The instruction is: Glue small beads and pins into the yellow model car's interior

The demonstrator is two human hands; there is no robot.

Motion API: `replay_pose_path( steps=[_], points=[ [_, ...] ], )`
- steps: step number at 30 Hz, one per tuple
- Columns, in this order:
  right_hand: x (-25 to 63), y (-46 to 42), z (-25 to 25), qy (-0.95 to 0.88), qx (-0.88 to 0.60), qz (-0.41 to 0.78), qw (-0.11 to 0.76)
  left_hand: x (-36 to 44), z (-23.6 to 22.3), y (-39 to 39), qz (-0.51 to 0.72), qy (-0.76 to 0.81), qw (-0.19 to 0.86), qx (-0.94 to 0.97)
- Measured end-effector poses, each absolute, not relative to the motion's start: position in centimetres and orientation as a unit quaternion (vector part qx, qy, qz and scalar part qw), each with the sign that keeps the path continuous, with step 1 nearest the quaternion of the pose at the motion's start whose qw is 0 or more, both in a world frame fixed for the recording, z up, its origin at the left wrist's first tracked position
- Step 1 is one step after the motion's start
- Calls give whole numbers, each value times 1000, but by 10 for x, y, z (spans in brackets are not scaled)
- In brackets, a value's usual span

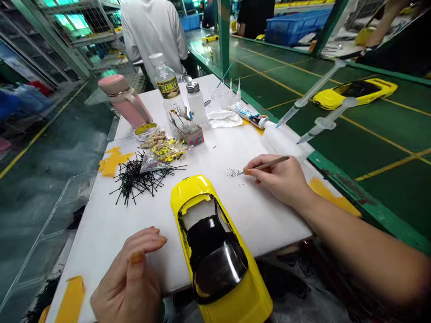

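Observation:
A yellow model car body with a black roof lies on the white work board, nose toward me. My right hand pinches thin metal tweezers, whose tip points at a small cluster of tiny dark parts. My left hand rests near the board's front edge, left of the car, fingers loosely curled and touching nothing I can make out. A pile of thin black rods lies left of centre.
At the back stand a pink flask, a water bottle, a small white bottle, a glue tube and syringes. Another yellow car sits on the green conveyor. A person in white stands beyond.

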State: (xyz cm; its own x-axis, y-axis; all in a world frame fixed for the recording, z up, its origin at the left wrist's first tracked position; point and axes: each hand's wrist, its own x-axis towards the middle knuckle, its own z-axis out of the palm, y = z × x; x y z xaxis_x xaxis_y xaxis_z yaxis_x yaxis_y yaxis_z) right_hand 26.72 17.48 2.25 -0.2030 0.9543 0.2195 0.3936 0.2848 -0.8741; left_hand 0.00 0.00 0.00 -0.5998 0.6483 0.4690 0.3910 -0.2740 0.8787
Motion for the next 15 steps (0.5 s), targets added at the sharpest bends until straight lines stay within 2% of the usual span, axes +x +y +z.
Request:
replay_pose_path(
  steps=[10, 12, 15],
  points=[
    [271, 171, 36, -663, -494, 392, 403, 2, 2, 9, 681, 570, 89, 451],
    [272, 167, 47, -678, -474, 422, 371, 1, 2, 9, 680, 570, 93, 452],
    [268, 159, 67, -727, -417, 470, 276, 1, 2, 13, 682, 568, 95, 451]
  ],
)
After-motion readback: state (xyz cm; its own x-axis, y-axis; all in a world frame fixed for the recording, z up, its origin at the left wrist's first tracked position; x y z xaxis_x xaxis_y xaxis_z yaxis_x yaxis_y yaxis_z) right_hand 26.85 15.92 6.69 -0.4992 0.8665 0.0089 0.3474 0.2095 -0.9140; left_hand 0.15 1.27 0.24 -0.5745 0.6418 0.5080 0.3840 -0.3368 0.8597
